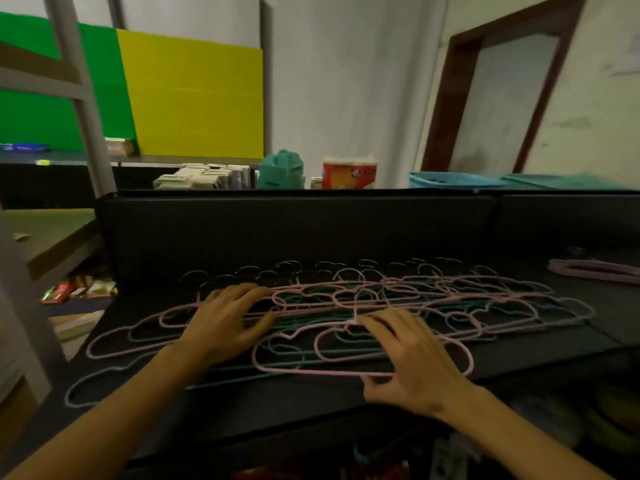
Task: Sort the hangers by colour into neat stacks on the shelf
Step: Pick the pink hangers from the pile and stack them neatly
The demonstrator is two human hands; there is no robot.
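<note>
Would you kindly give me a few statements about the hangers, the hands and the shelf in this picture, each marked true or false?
1. Both hands rest on the mixed pile of hangers. True: the left hand and the right hand lie on it with fingers spread.
2. The pile holds hangers of one colour only. False: pink, teal and pale blue ones are tangled together.
3. A small pink stack lies apart at the far right of the black shelf. True.
4. The right hand lifts a hanger high above the pile. False: it rests on the pile.
5. The board behind is red. False: it is yellow.
</note>
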